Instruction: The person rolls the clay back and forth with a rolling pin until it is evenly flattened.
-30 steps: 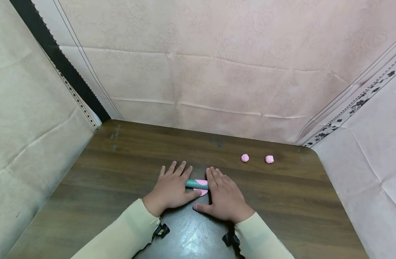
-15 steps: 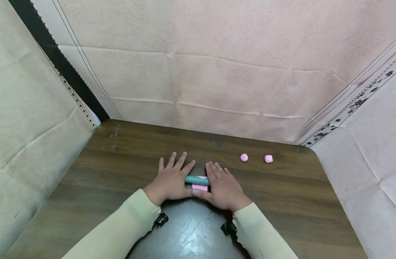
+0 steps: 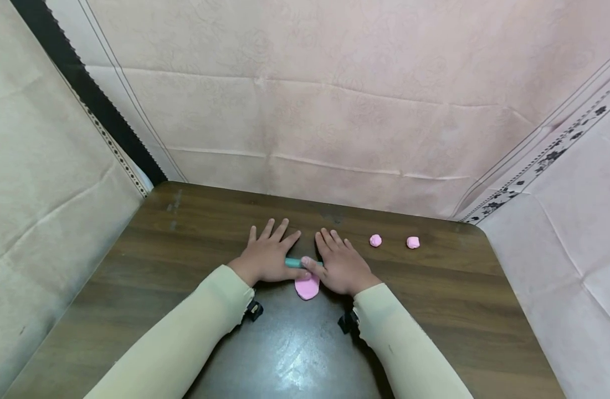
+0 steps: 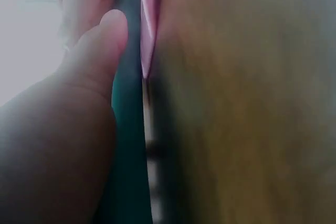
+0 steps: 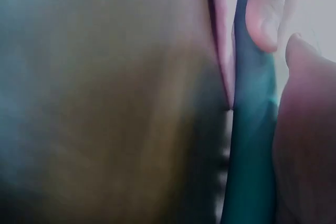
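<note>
Both palms press on a teal rolling pin [image 3: 293,262] that lies crosswise on the table. My left hand [image 3: 266,258] covers its left part, fingers straight and spread. On the right part rests my right hand [image 3: 342,267], fingers straight and thumb stretched inward near the left thumb. A flattened piece of pink clay [image 3: 307,288] sticks out on the near side of the pin; its far part is hidden by the thumbs and pin. In the left wrist view, the clay [image 4: 149,19] appears as a thin sheet beside the pin [image 4: 126,156]. The right wrist view shows the pin [image 5: 252,145] under the palm.
Two small pink clay lumps, one round [image 3: 375,240] and one squarer [image 3: 413,243], sit at the back right of the wooden table [image 3: 195,288]. Pale cloth [image 3: 305,127] hangs behind the table's back edge and along both sides.
Both hands have moved forward, away from the body, taking the rolling pin with them. More of the pink clay shows on the near side. The two small lumps stay put.
</note>
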A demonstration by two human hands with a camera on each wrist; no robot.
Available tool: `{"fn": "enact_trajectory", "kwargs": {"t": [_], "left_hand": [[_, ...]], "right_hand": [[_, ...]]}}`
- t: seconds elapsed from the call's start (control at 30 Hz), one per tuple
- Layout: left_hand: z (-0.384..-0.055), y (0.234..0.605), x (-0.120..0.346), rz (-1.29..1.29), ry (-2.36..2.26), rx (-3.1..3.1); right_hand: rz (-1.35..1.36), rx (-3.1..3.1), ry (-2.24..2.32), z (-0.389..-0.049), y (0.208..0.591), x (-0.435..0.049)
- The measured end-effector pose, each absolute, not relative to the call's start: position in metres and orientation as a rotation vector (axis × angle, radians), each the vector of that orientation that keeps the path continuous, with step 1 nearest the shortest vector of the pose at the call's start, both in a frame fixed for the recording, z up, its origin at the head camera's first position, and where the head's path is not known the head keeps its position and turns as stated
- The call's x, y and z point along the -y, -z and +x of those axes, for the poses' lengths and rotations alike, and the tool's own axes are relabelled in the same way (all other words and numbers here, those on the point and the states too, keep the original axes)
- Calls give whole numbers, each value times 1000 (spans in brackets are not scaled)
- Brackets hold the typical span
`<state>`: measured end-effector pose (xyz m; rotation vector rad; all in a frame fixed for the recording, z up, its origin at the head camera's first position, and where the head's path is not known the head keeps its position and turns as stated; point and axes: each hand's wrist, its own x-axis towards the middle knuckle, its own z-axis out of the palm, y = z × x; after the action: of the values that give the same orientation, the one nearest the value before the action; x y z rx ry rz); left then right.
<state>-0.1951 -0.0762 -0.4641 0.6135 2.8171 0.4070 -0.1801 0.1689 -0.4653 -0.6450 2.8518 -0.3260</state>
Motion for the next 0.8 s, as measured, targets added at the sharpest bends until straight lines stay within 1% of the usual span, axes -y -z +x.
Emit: {"fn": "enact_trajectory", "kwargs": {"t": [0.37, 0.67, 0.8], "left_hand": [[-230, 458, 76, 511, -448, -2795], [-239, 453, 73, 488, -441, -2811], [-243, 453, 70, 484, -416, -2825]], "right_hand": [[-676, -2817, 247, -222, 465, -170], [-597, -2900, 154, -245, 465, -166], [-512, -2902, 266, -250, 463, -166]]}}
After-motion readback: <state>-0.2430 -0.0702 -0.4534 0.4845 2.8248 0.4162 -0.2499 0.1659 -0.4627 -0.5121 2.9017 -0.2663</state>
